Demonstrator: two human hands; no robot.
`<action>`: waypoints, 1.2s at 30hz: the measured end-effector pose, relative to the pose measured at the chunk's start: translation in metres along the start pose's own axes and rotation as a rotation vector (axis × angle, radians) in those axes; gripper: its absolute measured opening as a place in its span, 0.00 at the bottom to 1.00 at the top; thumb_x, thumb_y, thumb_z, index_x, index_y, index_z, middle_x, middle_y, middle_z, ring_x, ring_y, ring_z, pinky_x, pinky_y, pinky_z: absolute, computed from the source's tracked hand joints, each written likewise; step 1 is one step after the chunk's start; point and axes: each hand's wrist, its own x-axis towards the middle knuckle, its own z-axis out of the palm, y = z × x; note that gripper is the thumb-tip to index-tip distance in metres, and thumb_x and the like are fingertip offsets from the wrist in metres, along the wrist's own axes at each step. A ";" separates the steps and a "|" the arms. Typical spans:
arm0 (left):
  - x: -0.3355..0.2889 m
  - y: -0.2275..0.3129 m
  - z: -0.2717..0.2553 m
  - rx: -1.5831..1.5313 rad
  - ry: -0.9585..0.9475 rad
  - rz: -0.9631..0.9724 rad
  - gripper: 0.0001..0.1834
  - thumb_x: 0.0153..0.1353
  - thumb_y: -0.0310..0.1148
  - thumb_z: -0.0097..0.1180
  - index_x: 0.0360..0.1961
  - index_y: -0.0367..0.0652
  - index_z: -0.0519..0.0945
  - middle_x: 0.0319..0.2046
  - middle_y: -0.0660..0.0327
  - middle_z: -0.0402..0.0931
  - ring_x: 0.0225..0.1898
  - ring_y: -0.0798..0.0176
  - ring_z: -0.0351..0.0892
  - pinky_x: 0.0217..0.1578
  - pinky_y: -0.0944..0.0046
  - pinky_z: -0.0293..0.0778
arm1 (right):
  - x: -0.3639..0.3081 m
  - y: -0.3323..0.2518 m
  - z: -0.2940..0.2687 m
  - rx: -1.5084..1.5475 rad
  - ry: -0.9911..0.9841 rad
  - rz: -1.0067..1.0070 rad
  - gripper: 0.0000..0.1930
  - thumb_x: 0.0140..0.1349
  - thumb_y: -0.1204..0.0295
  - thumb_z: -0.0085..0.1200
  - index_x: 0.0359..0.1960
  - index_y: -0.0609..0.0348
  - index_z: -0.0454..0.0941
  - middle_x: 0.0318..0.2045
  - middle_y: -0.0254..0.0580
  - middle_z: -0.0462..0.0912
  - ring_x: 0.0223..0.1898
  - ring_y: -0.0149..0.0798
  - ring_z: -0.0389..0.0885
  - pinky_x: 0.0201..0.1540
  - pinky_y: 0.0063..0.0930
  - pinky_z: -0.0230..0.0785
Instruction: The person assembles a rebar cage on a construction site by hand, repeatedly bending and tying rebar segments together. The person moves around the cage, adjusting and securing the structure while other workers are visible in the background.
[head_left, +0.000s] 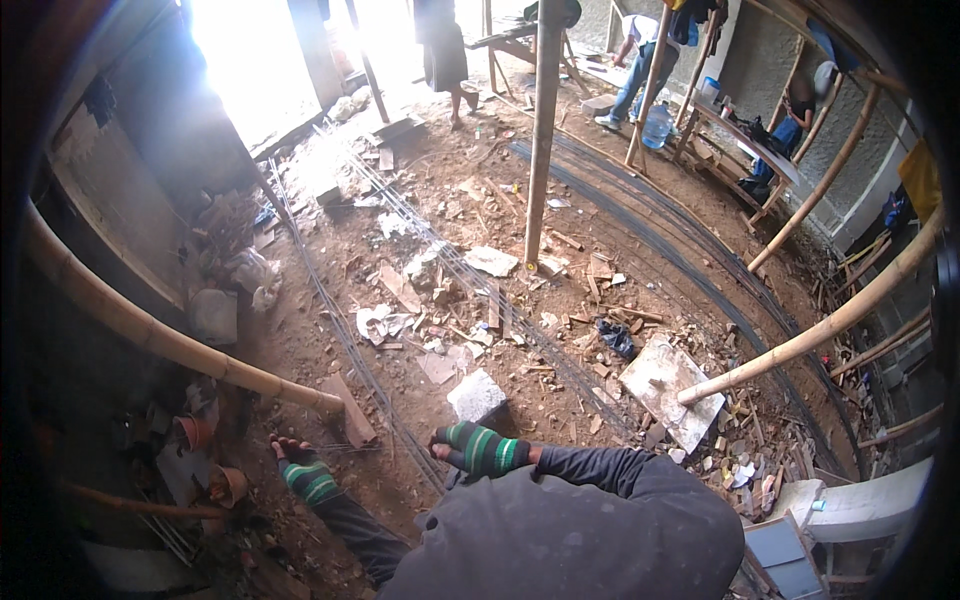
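Pale block (476, 396) — right hand (486, 449) beside it, thin rods (383, 400) and left hand (306, 474) to its left — can't tell either hand's grip.

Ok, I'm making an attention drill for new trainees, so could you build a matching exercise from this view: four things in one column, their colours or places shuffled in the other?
Things
1. Left hand
2. Pale block
3. Plastic bag
4. Large water bottle

Colours or places
A. Black and crumpled, on the littered ground
B. Bluish, in the background
C. Inside a green-striped glove
D. Just above the right hand in the picture

Pairs: 1-C, 2-D, 3-A, 4-B
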 end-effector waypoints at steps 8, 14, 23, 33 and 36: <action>-0.017 0.002 -0.009 0.005 -0.019 -0.018 0.12 0.70 0.39 0.45 0.43 0.51 0.81 0.30 0.67 0.83 0.26 0.70 0.80 0.22 0.65 0.73 | -0.003 0.001 -0.002 -0.051 0.006 -0.005 0.14 0.66 0.64 0.44 0.40 0.64 0.74 0.32 0.57 0.79 0.38 0.60 0.76 0.41 0.44 0.67; -0.032 0.000 -0.007 0.029 -0.027 -0.020 0.12 0.70 0.39 0.46 0.43 0.51 0.81 0.30 0.66 0.83 0.25 0.70 0.80 0.23 0.66 0.74 | -0.005 0.001 -0.008 -0.080 -0.035 0.034 0.17 0.67 0.63 0.44 0.45 0.67 0.74 0.36 0.60 0.79 0.41 0.60 0.77 0.44 0.44 0.69; -0.045 -0.010 0.004 0.110 0.090 0.037 0.10 0.69 0.39 0.48 0.42 0.54 0.81 0.31 0.68 0.83 0.25 0.71 0.80 0.21 0.67 0.72 | -0.005 0.006 -0.013 -0.121 -0.001 0.084 0.17 0.67 0.63 0.44 0.44 0.67 0.74 0.36 0.60 0.80 0.42 0.59 0.77 0.44 0.43 0.68; -0.014 -0.014 -0.014 0.040 -0.017 -0.065 0.12 0.70 0.41 0.45 0.46 0.51 0.79 0.32 0.66 0.82 0.26 0.70 0.79 0.23 0.67 0.74 | -0.014 0.005 -0.018 -0.058 -0.035 0.065 0.16 0.66 0.64 0.45 0.45 0.64 0.75 0.36 0.57 0.80 0.42 0.57 0.78 0.44 0.43 0.69; 0.000 -0.021 0.001 0.047 -0.041 -0.074 0.12 0.69 0.41 0.47 0.48 0.55 0.78 0.30 0.70 0.81 0.22 0.71 0.76 0.18 0.68 0.70 | -0.019 0.017 -0.008 -0.007 -0.035 0.025 0.14 0.65 0.64 0.45 0.42 0.63 0.75 0.35 0.57 0.79 0.41 0.58 0.77 0.44 0.44 0.69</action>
